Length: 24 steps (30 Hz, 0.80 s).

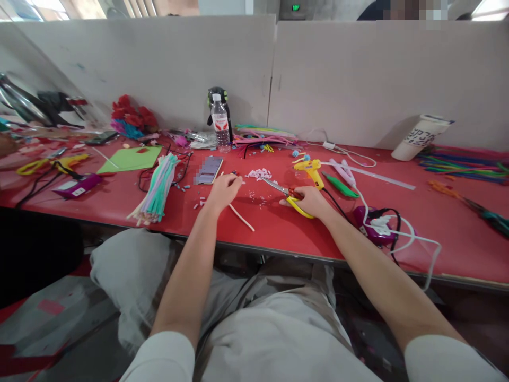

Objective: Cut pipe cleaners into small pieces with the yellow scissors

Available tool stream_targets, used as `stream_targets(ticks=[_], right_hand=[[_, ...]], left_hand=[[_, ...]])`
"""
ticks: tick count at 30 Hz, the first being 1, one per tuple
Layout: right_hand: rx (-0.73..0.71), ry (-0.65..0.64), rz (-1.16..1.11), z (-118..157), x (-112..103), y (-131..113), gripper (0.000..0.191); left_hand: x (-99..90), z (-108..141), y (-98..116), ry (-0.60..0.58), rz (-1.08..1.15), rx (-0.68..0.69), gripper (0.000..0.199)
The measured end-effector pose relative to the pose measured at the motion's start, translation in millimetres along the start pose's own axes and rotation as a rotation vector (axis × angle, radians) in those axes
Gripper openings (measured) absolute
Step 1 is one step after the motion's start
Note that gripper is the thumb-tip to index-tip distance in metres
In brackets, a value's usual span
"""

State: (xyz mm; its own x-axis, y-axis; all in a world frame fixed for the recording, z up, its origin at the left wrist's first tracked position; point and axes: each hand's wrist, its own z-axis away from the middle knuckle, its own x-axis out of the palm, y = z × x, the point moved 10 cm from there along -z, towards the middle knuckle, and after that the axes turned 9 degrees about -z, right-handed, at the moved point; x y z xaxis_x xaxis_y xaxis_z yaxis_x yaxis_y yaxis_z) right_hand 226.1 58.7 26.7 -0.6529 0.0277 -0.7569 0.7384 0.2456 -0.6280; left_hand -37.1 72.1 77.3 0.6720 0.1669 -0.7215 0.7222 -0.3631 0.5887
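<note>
My left hand point(226, 192) is closed on a thin cream pipe cleaner point(242, 218), whose long end slants down toward the table's front edge. In my right hand point(308, 200) are scissors point(297, 206) with yellow and red handles, their blades pointing left and away from me. Just beyond the blade tips lies a pile of small pale pink pieces point(260, 174), with finer bits scattered on the red table point(274, 233) between my hands. A phone point(210, 170) lies behind my left hand.
To the left are a pastel pipe cleaner bundle point(158, 185) and a green sheet point(133, 159). A water bottle point(221, 124) stands at the back. On the right lie a yellow glue gun point(311, 171), a green marker-like object point(341, 185), a purple box point(374, 227) with cables and a tilted paper cup point(420, 137).
</note>
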Motion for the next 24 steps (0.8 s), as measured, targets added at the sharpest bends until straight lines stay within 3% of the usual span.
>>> stream_targets(ticks=[6, 10, 14, 17, 21, 24], right_hand=[[0.004, -0.014, -0.018, 0, 1, 1, 0.063], [-0.002, -0.023, -0.014, 1, 2, 1, 0.062], [-0.009, -0.016, -0.004, 0, 2, -1, 0.061], [-0.003, 0.022, 0.014, -1, -1, -1, 0.060], [0.018, 0.095, 0.032, -2, -8, 2, 0.058], [0.025, 0.098, 0.027, -3, -9, 2, 0.056]], left_hand=[[-49.6, 14, -45, -0.086, -0.247, -0.214, 0.037], [-55.9, 26, -69, -0.219, -0.353, -0.391, 0.040], [-59.7, 22, -62, -0.124, -0.328, -0.371, 0.044], [-49.5, 10, -40, -0.031, -0.329, -0.232, 0.041], [-4.5, -11, -18, -0.077, -0.308, -0.117, 0.021], [26.5, -34, -9, -0.126, -0.370, -0.085, 0.018]])
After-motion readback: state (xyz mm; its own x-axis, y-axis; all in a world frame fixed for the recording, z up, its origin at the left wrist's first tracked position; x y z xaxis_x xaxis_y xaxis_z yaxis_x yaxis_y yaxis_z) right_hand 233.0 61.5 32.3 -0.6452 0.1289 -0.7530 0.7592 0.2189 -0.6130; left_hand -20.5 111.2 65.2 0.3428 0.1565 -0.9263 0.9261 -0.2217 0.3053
